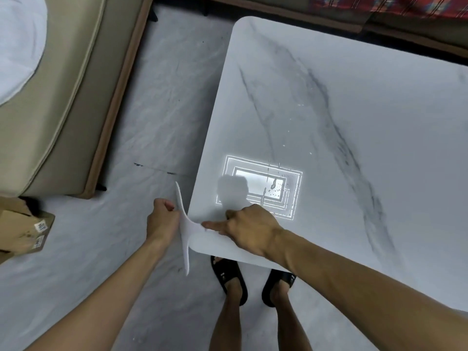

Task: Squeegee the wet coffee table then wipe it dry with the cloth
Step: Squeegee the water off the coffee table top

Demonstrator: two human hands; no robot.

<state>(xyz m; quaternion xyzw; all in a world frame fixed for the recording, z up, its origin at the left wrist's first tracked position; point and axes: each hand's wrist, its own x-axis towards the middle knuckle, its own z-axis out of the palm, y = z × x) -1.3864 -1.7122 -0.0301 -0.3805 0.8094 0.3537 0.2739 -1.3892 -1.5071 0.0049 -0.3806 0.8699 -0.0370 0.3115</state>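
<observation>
I judge this to be the drying half of the job: no squeegee is in view, and both hands are on the cloth (186,230) at the near left corner of the table (342,110). The cloth lies partly on the top at that corner, with the rest curling up off the edge and hanging down beside it. My left hand (162,220) is off the table, just beside the edge, fingers curled into a fist that pinches the raised part of the cloth. My right hand (249,228) rests on the table over the cloth with its forefinger laid straight along it; the other fingers are tucked under, and I cannot tell whether they pinch the cloth or only press on it. The top is not dry: drops (274,186) and a few short runs of water show inside the bright reflection (291,196) just beyond the right hand, with small specks farther up. Next I would want the cloth pulled fully onto the top, flattened under an open palm, then pushed through that wet patch in overlapping strokes. Most of the top looks unwiped to me.
</observation>
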